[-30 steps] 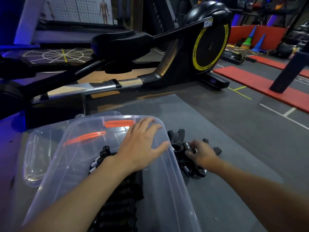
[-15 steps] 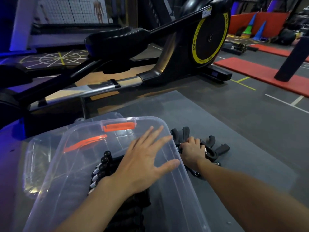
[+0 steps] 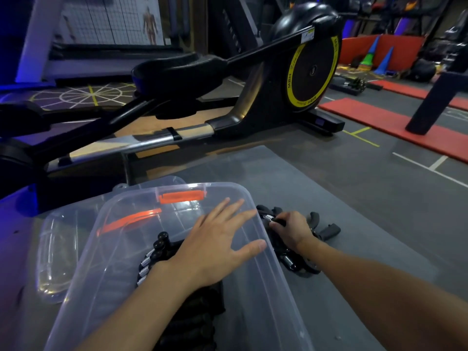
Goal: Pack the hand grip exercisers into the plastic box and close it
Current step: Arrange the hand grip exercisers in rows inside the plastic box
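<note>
Black hand grip exercisers [image 3: 154, 257] lie in a row inside the clear plastic box [image 3: 121, 249], and a loose pile [image 3: 291, 260] of more sits on the grey mat [image 3: 329, 198] against the box's right wall. The right hand [image 3: 291, 231] curls round an exerciser [image 3: 272, 219] in that pile (its spring shows by the knuckles). The left hand [image 3: 217, 247] is spread flat, fingers wide, over the box's right rim, with the lid [image 3: 55, 249] to the left and an elliptical trainer [image 3: 311, 72] behind.

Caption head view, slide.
Left hand spread over clear plastic box; right hand grips black hand grip exercisers beside it.
</note>
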`<state>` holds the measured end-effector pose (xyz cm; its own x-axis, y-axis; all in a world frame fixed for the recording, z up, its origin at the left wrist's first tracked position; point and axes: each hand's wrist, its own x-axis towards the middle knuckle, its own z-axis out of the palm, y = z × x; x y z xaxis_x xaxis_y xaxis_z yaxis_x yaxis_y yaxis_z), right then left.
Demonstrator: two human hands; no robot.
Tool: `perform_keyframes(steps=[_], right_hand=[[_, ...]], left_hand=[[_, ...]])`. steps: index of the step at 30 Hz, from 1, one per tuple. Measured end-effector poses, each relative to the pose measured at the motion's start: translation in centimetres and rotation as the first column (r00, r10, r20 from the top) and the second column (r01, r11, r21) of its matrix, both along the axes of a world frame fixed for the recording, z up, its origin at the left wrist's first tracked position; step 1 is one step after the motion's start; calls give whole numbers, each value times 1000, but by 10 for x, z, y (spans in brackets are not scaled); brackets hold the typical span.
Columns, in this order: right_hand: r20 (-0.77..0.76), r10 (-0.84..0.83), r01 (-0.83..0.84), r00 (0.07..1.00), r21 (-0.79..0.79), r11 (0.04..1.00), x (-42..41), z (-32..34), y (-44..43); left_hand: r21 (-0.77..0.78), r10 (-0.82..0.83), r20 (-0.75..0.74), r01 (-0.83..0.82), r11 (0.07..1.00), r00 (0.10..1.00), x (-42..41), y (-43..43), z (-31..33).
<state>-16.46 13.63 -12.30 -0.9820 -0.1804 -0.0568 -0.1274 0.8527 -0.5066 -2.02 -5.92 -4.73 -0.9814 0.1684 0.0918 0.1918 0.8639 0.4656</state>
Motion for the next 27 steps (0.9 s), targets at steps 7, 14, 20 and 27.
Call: perform_keyframes(steps=[7, 14, 20, 27], right_hand=[[-168, -35, 10, 985, -144, 990, 11, 77, 17], [-252, 81, -169, 964, -350, 921, 47, 169, 11], [-233, 257, -340, 938, -467, 816, 96, 205, -6], [-15, 333, -268, 943, -628, 730, 119, 207, -35]], left_hand=[[184, 62, -90, -45, 982, 994, -1, 7, 31], [358, 160, -232, -69, 931, 959, 1, -4, 83], [369, 171, -294, -54, 928, 940, 24, -19, 106], [425, 145, -304, -2, 905, 942, 51, -40, 108]])
